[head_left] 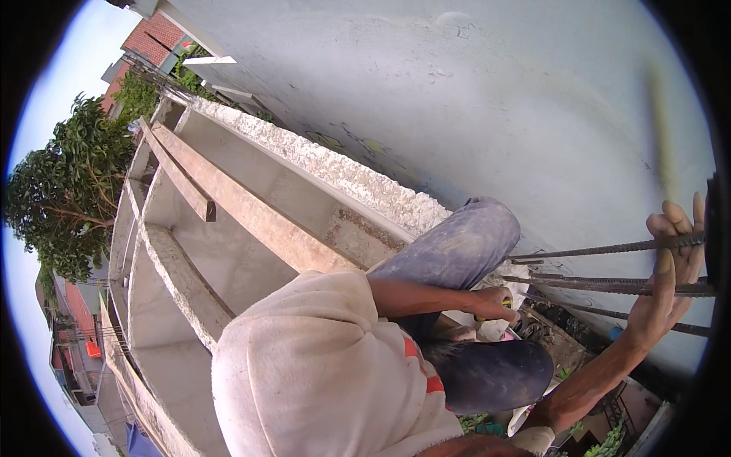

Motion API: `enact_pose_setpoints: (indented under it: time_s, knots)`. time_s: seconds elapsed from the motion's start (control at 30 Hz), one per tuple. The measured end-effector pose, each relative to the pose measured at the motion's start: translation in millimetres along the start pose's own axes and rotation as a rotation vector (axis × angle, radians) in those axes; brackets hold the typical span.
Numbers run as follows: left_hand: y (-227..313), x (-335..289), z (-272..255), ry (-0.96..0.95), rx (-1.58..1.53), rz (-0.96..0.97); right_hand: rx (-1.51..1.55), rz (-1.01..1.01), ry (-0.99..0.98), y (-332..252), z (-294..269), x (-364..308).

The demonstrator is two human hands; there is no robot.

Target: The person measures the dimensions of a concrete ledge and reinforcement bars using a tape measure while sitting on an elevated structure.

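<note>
My left hand (496,304) is closed around a small yellow-and-dark tool (505,302) between my knees; its exact kind is partly hidden by my fingers. At the right edge my right hand (674,263) reaches up among several ribbed steel rebars (601,250). Its fingers and thumb stretch upward, apart from each other, and the upper bar crosses before the fingers. Just above the fingertips is a blurred yellowish strip (661,129); I cannot tell whether the hand touches it. My legs in dusty jeans (464,240) are bent, and my white shirt (304,365) fills the lower middle.
A tall pale wall (495,99) rises alongside a rough concrete ledge (312,160). Wooden planks (251,209) lie across concrete compartments on the left, divided by narrow beams (171,270). Rubble and plants (609,442) show far below at lower right. A tree (72,183) stands beyond.
</note>
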State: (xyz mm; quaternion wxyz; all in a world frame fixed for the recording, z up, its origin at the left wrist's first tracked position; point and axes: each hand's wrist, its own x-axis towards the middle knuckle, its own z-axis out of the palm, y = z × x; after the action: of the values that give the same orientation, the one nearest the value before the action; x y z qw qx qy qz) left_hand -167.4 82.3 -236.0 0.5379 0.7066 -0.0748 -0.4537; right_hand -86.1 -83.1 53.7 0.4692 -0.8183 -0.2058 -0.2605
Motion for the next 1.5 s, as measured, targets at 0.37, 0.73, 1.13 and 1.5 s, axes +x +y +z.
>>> enact_pose_setpoints:
  time_s: [0.37,0.73,1.13,1.5]
  knots:
    - [40.4,-92.2,29.7,0.416,-0.13,-0.158,0.512,0.152,0.158,-2.4,4.5,-16.7]
    - [194.7,-259.1,-3.8,0.347,-0.556,-0.159,0.293,0.434,-0.029,-22.4,8.2,-27.9]
    - [187.3,-482.1,-31.6,1.286,-0.476,-0.615,0.283,0.628,-0.3,-26.2,0.9,-12.1]
    - [102.1,-541.0,88.8,1.323,-0.958,-0.942,0.165,1.004,-0.391,-56.6,-28.4,15.9]
